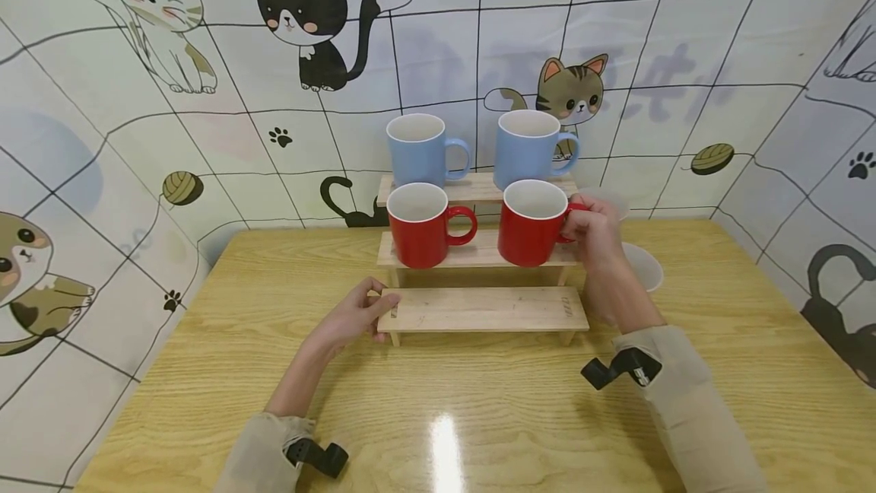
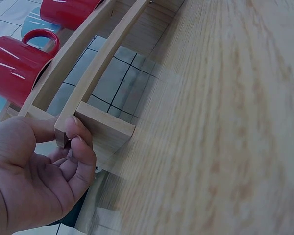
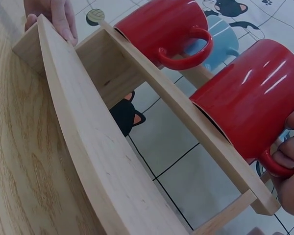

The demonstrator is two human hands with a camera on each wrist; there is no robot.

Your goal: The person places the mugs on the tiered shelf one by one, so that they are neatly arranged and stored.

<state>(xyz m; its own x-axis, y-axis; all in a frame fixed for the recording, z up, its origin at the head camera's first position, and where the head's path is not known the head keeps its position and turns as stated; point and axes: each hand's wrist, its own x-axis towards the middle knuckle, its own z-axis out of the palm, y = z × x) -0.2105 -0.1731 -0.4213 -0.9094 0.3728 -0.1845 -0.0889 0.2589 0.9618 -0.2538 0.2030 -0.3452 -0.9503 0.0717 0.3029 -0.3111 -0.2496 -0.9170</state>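
A three-step wooden rack [image 1: 482, 309] stands on the table. My left hand [image 1: 356, 314] pinches the left end of its lowest step, thumb on top and fingers curled beneath, as the left wrist view shows. On the middle step, my right hand [image 1: 594, 230] grips the handle of the right red mug [image 1: 528, 228], which sits upright. Another red mug [image 1: 419, 230] stands to its left, handle pointing right. Two light blue mugs, one at left [image 1: 416, 154] and one at right [image 1: 523, 151], stand upright on the top step.
Behind my right forearm, partly hidden, is a white rounded thing [image 1: 645, 266], with another pale one [image 1: 609, 201] farther back. The wood-grain table [image 1: 383, 417] meets a cat-patterned wall covering [image 1: 438, 44] behind and on both sides.
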